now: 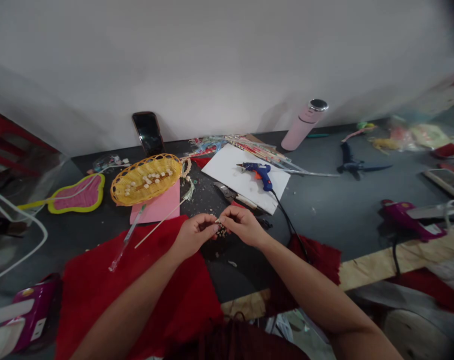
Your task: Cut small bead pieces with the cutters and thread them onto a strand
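Note:
My left hand (195, 234) and my right hand (242, 226) meet over the dark table, fingertips pinched together. A small pale piece shows between them, too small to name. Just under the fingertips is a cluster of small pale bits (221, 231); I cannot tell whether it is held or lies on the table. Beyond my left hand, a yellow woven basket (117, 192) holds several pale pieces and rests partly over a pink sheet (155, 212). A thin pale stick (159, 229) lies beside that hand. Pliers (227, 191) are beyond my right hand.
A blue glue gun (262, 174) rests on a white board (227, 165), its cord running right of my right hand. Red cloth (136, 290) lies under my left forearm. A phone (148, 132) leans on the wall; a pink bottle (301, 125) stands at the back.

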A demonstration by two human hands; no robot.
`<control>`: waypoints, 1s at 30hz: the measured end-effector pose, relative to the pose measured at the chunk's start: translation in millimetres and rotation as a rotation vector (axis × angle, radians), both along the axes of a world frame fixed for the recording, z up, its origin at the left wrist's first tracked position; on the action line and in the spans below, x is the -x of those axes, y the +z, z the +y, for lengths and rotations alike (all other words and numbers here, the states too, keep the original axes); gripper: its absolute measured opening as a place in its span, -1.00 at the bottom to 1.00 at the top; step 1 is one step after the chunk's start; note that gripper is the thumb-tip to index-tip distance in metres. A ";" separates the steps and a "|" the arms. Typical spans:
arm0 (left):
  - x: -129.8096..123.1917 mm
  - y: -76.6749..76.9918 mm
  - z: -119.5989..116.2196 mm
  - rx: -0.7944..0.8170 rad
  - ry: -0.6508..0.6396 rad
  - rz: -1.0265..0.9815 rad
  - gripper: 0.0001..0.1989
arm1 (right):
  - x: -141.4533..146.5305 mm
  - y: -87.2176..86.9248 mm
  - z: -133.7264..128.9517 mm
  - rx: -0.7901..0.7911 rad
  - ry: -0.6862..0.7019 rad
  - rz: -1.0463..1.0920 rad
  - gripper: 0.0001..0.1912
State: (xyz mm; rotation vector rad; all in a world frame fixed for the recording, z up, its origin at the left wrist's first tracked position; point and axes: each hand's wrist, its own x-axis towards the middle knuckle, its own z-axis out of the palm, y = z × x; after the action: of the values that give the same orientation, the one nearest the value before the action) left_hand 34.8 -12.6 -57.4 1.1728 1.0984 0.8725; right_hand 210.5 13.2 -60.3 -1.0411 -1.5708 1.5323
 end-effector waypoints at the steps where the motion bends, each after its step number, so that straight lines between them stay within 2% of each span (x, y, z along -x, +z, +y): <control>1: -0.8 0.1 -0.2 0.000 0.012 0.003 -0.81 | 0.1 -0.6 0.0 -0.001 -0.002 -0.006 -0.75; 8: -4.8 3.1 -0.7 -0.009 0.100 0.070 -0.81 | 2.8 0.0 -1.5 -0.016 -0.014 -0.028 -0.75; 18: -3.0 -0.7 0.9 -0.053 0.105 0.131 -0.83 | 3.6 -5.0 -2.8 -0.084 -0.032 -0.096 -0.74; 30: 0.6 -2.7 1.4 -0.099 0.071 0.185 -0.82 | 3.1 -5.9 -1.8 -0.062 -0.004 -0.083 -0.74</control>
State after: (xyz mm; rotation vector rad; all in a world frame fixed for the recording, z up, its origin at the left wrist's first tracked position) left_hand 34.3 -11.2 -60.0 1.3239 1.2648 0.8951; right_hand 207.4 11.4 -66.2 -1.0848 -1.6609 1.4447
